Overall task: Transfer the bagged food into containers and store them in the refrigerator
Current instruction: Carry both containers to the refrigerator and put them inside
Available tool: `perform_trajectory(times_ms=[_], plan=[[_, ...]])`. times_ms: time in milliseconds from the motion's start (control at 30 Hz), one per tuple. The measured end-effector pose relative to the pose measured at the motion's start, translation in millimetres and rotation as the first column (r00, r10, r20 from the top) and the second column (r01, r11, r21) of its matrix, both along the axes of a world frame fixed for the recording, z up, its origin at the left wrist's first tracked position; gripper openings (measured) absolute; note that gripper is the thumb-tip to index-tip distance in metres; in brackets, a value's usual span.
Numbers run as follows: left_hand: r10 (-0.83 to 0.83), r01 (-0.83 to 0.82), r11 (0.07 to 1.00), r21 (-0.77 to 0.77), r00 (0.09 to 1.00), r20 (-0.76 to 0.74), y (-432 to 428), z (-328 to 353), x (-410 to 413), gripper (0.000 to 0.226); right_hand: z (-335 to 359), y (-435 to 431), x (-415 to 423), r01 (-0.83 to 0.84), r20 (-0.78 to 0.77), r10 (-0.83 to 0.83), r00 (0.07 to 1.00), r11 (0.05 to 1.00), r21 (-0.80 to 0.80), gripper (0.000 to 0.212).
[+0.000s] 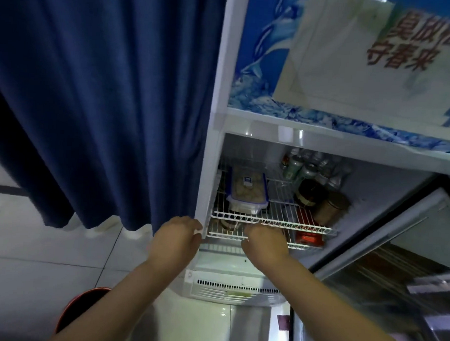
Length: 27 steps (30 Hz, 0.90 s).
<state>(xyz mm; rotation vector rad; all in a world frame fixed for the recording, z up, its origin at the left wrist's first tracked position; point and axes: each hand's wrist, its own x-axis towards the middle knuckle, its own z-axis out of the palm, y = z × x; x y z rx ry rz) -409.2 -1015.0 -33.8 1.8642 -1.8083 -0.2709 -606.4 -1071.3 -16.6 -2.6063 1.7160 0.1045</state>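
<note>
Curtain [98,100] beside refrigerator [223,67] | container [247,188] shelved | jars [318,197] right

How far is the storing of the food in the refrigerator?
Done: one filled container with a blue-clip lid lies on the upper wire shelf. In hand: the right hand reaches at the lower shelf; the left hand rests on the cabinet edge. Left: shutting the glass door.

we see a clear lidded container [247,190] with blue clips, holding pale food, lying on the open refrigerator's [380,192] upper wire shelf [273,220].
</note>
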Motion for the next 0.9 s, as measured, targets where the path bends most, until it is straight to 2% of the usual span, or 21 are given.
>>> perform_trajectory(times_ms=[133, 300, 400, 600, 733, 900], plan=[[0.107, -0.106, 0.994, -0.018, 0.992, 0.073, 44, 19, 22, 0.026, 15, 31, 26, -0.135, -0.043, 0.133, 0.99, 0.99, -0.032, 0.022], [0.249, -0.248, 0.969, -0.019, 0.963, 0.104, 115, 32, 41, 0.021, 26, 69, 61, -0.314, -0.015, 0.314, 0.949, 0.946, -0.077, 0.023], [0.345, -0.348, 0.937, 0.014, 0.933, 0.103, 171, 29, 51, 0.026, 28, 101, 85, -0.411, -0.001, 0.412, 0.911, 0.908, -0.079, 0.021], [0.584, -0.603, 0.791, 0.103, 0.795, 0.166, 292, 26, 85, 0.027, 36, 188, 153, -0.578, 0.075, 0.577, 0.813, 0.816, -0.022, 0.021], [0.69, -0.713, 0.698, 0.066, 0.694, 0.204, 377, 36, 113, 0.026, 50, 250, 201, -0.692, 0.112, 0.688, 0.717, 0.722, 0.0, 0.015], [0.807, -0.816, 0.578, -0.019, 0.568, 0.16, 470, 53, 149, 0.025, 66, 325, 260, -0.789, 0.123, 0.784, 0.608, 0.614, -0.011, 0.023]])
